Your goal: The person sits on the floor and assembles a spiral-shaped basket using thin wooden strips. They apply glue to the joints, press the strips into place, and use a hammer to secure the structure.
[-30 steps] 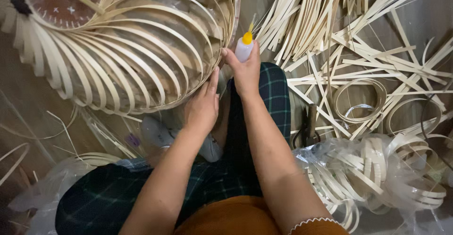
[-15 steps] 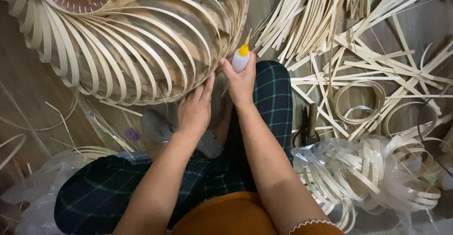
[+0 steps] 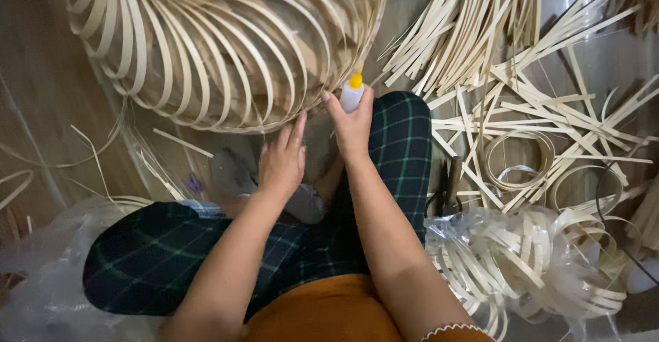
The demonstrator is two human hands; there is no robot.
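Glue bottle [image 3: 352, 93] gripped in right hand [image 3: 353, 126], nozzle at bamboo frame [image 3: 226, 47] rim; left hand [image 3: 281, 160] flat, empty, steadying rim. Loose strips [image 3: 480, 33] unused.

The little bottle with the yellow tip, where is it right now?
The little bottle sits in the right hand, upper middle of the head view, tip against the lower rim of the bamboo strip frame.
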